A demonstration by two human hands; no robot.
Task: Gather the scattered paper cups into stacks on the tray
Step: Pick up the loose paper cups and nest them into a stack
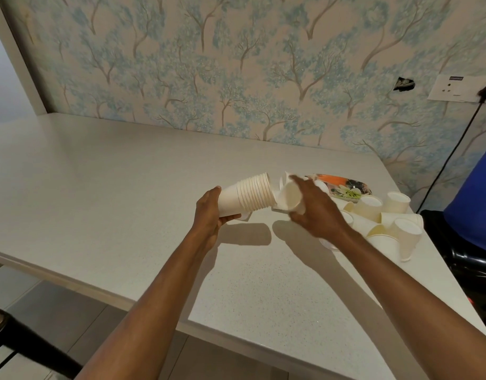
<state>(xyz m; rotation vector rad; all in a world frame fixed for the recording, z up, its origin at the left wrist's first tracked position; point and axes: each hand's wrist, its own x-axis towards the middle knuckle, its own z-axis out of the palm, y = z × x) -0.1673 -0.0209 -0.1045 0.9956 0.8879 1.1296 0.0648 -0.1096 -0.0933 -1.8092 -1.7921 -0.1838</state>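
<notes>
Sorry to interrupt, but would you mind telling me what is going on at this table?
A person is collecting paper cups. The left hand holds a nested stack of cups tilted on its side above the white table, and the right hand grips a single cup right at the stack's open end. More loose cups lie scattered at the table's right edge, beside a patterned tray.
</notes>
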